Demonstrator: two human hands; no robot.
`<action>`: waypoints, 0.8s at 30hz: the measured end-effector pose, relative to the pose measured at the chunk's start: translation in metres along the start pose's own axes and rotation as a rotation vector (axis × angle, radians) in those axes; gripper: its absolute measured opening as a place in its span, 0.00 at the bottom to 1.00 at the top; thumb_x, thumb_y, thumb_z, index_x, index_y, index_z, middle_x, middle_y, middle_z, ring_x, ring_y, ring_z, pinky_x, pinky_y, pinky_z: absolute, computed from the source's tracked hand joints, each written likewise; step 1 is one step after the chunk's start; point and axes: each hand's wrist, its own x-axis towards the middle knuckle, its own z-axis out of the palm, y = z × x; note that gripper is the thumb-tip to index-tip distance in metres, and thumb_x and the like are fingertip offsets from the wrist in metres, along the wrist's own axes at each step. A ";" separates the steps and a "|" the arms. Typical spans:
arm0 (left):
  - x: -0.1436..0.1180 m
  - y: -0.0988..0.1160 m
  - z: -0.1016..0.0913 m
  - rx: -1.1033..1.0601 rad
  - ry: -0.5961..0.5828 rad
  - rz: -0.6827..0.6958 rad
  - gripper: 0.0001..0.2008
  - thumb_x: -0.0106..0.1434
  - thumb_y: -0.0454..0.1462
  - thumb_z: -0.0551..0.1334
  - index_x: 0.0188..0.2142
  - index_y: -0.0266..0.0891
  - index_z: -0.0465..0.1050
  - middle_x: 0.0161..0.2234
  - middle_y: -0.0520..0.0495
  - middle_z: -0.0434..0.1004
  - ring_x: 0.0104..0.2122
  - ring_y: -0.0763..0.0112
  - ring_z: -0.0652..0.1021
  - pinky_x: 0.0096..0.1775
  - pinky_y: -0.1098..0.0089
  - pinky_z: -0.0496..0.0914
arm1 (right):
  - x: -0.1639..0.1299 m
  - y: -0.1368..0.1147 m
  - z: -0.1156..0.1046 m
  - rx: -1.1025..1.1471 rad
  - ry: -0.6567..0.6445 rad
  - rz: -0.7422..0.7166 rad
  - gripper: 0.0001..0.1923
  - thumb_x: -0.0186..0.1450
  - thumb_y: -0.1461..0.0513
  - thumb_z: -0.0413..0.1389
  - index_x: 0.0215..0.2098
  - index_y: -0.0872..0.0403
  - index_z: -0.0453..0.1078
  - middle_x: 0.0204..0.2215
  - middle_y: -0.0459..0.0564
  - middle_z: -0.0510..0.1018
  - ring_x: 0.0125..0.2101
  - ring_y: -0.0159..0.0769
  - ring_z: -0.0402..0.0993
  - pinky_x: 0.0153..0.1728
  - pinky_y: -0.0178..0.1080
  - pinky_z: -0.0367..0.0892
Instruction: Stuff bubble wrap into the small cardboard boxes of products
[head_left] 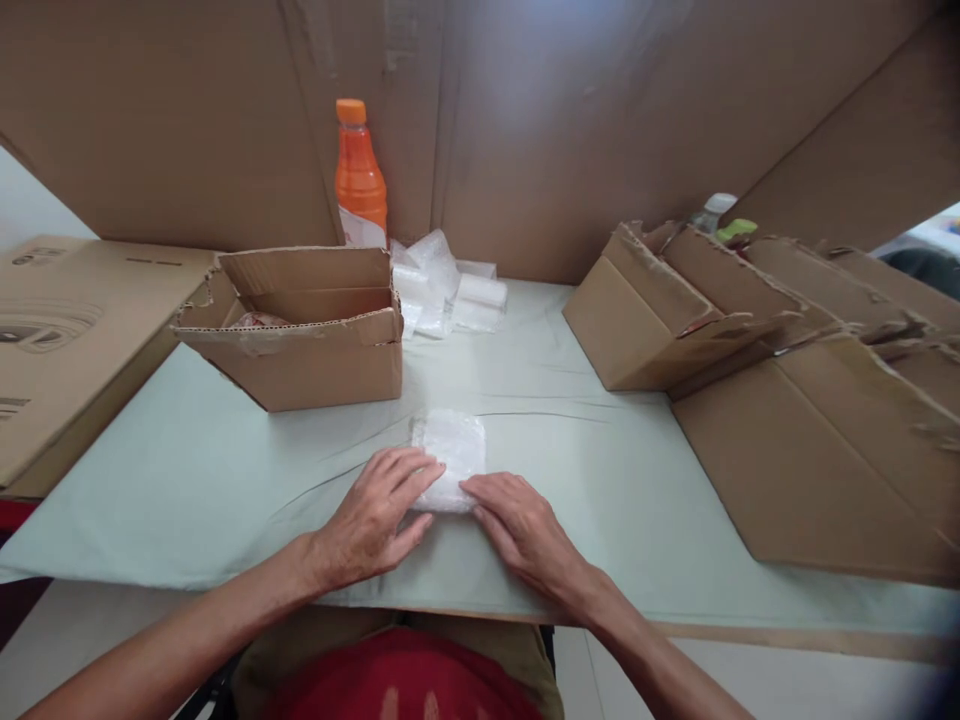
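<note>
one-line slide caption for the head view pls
Left hand and right hand press a white plastic-wrapped packet flat on the table, open cardboard box behind.

- Plastic-wrapped packet (452, 452): near edge hidden under fingertips; contents indiscernible.
- Open box (300, 325), ten o'clock: interior mostly hidden.
- Orange bottle (359, 170): base concealed behind it.
- Flattened carton (52, 340), nine o'clock: cropped.

Crinkly translucent plastic packet (452, 455), matt pale cloth table cover (600, 470), rough torn cardboard boxes (300, 340).
</note>
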 end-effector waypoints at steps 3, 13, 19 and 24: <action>-0.006 0.007 -0.005 -0.116 -0.101 -0.101 0.26 0.64 0.29 0.57 0.62 0.40 0.64 0.43 0.44 0.81 0.42 0.63 0.79 0.45 0.62 0.74 | -0.004 -0.012 -0.015 0.290 -0.160 0.204 0.16 0.73 0.61 0.50 0.55 0.50 0.74 0.49 0.50 0.82 0.48 0.40 0.79 0.48 0.42 0.74; -0.002 -0.005 0.010 0.172 -0.107 -0.285 0.20 0.65 0.35 0.58 0.56 0.34 0.70 0.49 0.35 0.76 0.48 0.50 0.75 0.50 0.48 0.72 | 0.011 0.003 0.001 -0.162 -0.027 0.174 0.21 0.70 0.51 0.55 0.55 0.56 0.72 0.56 0.63 0.75 0.55 0.54 0.72 0.54 0.57 0.67; -0.008 -0.008 0.007 -0.092 -0.121 -0.248 0.36 0.57 0.31 0.59 0.66 0.34 0.57 0.60 0.34 0.69 0.62 0.49 0.67 0.61 0.47 0.65 | 0.005 -0.001 0.014 -0.010 -0.068 0.058 0.11 0.66 0.60 0.58 0.46 0.54 0.69 0.60 0.63 0.72 0.60 0.51 0.69 0.57 0.54 0.66; -0.007 0.002 0.004 -0.295 -0.186 -0.284 0.37 0.54 0.27 0.56 0.65 0.39 0.59 0.52 0.41 0.78 0.48 0.61 0.78 0.52 0.58 0.74 | -0.006 -0.006 0.006 0.238 -0.022 0.204 0.22 0.65 0.61 0.57 0.57 0.50 0.65 0.56 0.55 0.76 0.54 0.41 0.75 0.52 0.42 0.71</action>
